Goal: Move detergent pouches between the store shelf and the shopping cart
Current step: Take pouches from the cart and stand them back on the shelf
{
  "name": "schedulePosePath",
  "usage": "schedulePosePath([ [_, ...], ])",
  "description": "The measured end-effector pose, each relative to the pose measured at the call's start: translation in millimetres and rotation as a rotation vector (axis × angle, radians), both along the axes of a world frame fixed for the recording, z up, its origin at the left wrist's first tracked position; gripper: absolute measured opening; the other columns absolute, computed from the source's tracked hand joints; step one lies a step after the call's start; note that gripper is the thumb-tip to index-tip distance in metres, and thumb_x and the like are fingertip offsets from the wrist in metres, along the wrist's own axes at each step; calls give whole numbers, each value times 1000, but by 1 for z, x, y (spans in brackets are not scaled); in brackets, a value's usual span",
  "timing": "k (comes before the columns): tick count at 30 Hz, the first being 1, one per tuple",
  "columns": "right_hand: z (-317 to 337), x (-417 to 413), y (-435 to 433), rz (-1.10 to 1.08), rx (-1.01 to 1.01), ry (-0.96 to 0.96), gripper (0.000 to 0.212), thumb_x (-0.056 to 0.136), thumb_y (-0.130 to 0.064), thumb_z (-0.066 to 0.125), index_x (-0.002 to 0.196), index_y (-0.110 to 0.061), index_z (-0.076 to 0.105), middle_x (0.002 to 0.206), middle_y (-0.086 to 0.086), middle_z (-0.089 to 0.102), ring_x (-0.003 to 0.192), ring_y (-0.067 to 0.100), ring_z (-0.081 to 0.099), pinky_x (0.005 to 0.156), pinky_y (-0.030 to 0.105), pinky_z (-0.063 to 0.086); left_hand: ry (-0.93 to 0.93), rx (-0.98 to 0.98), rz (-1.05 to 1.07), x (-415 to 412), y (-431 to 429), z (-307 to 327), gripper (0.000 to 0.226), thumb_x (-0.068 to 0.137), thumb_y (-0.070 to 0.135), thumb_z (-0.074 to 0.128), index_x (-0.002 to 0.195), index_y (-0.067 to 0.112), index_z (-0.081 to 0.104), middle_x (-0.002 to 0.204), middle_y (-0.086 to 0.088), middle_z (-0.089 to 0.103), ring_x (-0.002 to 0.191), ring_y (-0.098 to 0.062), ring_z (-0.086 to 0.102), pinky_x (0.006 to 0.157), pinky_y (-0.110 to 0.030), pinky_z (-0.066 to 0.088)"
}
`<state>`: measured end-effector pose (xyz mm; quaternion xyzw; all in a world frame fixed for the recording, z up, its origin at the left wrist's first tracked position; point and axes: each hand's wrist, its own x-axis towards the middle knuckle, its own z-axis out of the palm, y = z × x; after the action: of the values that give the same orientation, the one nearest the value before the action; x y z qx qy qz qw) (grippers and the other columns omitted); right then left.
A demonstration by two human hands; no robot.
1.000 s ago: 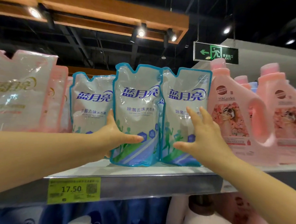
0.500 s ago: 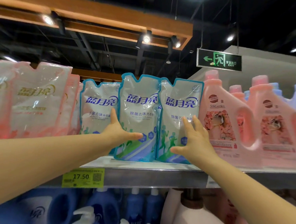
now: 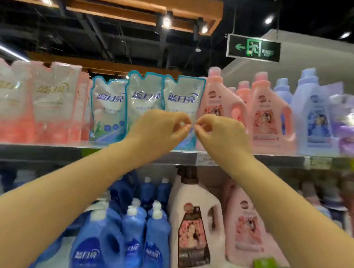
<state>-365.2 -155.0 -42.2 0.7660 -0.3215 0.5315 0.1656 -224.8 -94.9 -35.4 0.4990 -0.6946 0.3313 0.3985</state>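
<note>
Right now I'm holding my left hand and right hand up, both clenched on nothing, knuckles nearly meeting. Behind them, three blue-edged detergent pouches are standing at the upper shelf front edge.

The left hand and right hand hid the lower middle pouch and right pouch, whether they pinched anything was unclear, and blur smeared the edge-cut purple packs.

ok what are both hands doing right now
Left hand: closed, fingers curled, holding nothing.
Right hand: closed, fingers curled, holding nothing.
</note>
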Motion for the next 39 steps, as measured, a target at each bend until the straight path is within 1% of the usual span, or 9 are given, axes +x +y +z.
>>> schedulePosePath([
  [3, -19, -41, 42, -71, -46, 55, 26, 92, -30, 50, 103, -14, 67, 97, 10, 71, 93, 33, 63, 81, 41, 45, -82, -98, -135, -54, 28, -19, 47, 82, 42, 33, 96, 16, 69, 80, -8, 72, 75, -31, 67, 66, -41, 52],
  [7, -63, -103, 102, -152, 46, -1, 29, 89, -32, 47, 101, -16, 67, 91, 10, 71, 87, 33, 62, 74, 41, 46, 38, -107, -290, -114, 61, -65, 34, 84, 37, 40, 90, 17, 67, 71, -6, 70, 66, -30, 64, 58, -39, 51],
  [11, -129, -167, 150, -296, 288, -69, 35, 81, -38, 41, 95, -19, 67, 84, 6, 71, 82, 31, 62, 64, 36, 44, 128, 125, -464, -182, 84, -130, 26, 85, 34, 46, 92, 18, 65, 73, -3, 69, 70, -29, 64, 61, -41, 50],
  [14, -178, -226, 178, -404, 500, -179, 25, 88, -33, 49, 95, -20, 69, 89, 2, 71, 87, 26, 62, 70, 35, 45, 204, 305, -576, -242, 96, -176, 22, 87, 34, 52, 92, 18, 65, 77, -1, 70, 75, -26, 65, 65, -38, 48],
  [23, -319, -411, 271, -825, 738, -655, 17, 90, -22, 53, 85, -16, 69, 83, 2, 71, 81, 24, 62, 73, 37, 47, 244, 806, -847, -446, 113, -306, 14, 89, 22, 57, 88, 12, 67, 67, 3, 55, 69, -15, 51, 63, -25, 30],
  [29, -416, -527, 272, -961, 1001, -916, 26, 93, -25, 51, 116, -19, 62, 110, -1, 68, 99, 16, 60, 78, 24, 40, 273, 1113, -823, -563, 77, -410, 14, 89, 18, 58, 100, 13, 64, 76, 5, 56, 75, -14, 51, 63, -19, 27],
  [32, -457, -573, 244, -927, 1183, -991, 42, 94, -31, 52, 134, -18, 47, 126, 5, 59, 112, 22, 55, 88, 29, 41, 279, 1254, -738, -606, 46, -448, 27, 91, 19, 54, 117, 13, 57, 87, 1, 57, 80, -16, 50, 62, -21, 25],
  [36, -519, -612, 188, -887, 1400, -1137, 50, 94, -33, 51, 140, -17, 39, 132, 10, 55, 120, 28, 51, 94, 32, 39, 230, 1472, -582, -650, -3, -519, 41, 92, 24, 53, 130, 14, 45, 116, -7, 63, 98, -25, 58, 81, -30, 40],
  [39, -565, -622, 154, -829, 1545, -1280, 50, 93, -29, 53, 139, -13, 40, 121, 15, 60, 110, 27, 56, 89, 30, 41, 200, 1645, -455, -666, -27, -565, 51, 92, 27, 53, 138, 14, 35, 129, -13, 55, 114, -31, 54, 92, -36, 40],
])
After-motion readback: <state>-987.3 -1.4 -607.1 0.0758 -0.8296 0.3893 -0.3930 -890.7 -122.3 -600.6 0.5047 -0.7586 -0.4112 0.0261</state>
